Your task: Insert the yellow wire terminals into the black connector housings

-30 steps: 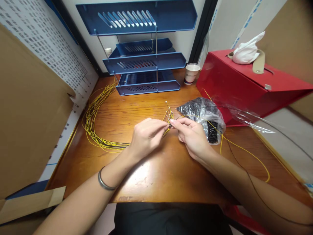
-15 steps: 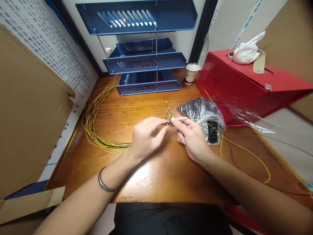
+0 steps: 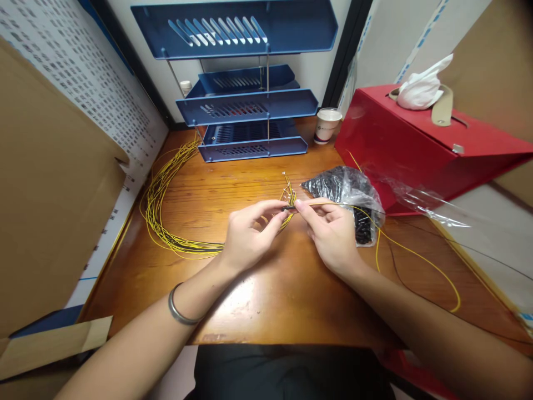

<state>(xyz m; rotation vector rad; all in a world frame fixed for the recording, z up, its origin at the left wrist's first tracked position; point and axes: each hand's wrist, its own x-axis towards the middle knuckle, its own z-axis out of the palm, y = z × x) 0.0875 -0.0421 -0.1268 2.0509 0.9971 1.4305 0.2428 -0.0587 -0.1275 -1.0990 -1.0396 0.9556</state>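
While a brown cardboard panel (image 3: 45, 166) stands at the far left, in front of a sheet covered with rows of printed marks (image 3: 104, 61), a large coil of yellow and black wires (image 3: 156, 214) lies curved on the left part of the wooden tabletop (image 3: 250, 316). Next comes the person's left forearm, with a grey bangle (image 3: 180, 306) above the wrist, and behind it at the back of the tabletop stands a blue three-tier tray rack (image 3: 252, 105). The left hand (image 3: 249, 230) has its thumb and forefinger closed on a small black piece (image 3: 288, 209), held level above the middle of the tabletop. Just beyond these fingers, a bunch of tipped wire ends (image 3: 286, 191) sticks up. The right hand (image 3: 333, 236) pinches a thin yellow wire (image 3: 428, 259) between thumb and fingers, close against the right end of the small black piece; the wire runs across that hand and makes a loose loop to the right. Behind the right hand sits a clear plastic bag (image 3: 341, 183) of black pieces, with a paper cup (image 3: 327, 126) farther back beside the rack. At the right stands a red box (image 3: 395, 150) with a white tissue (image 3: 420, 89) poking from its top
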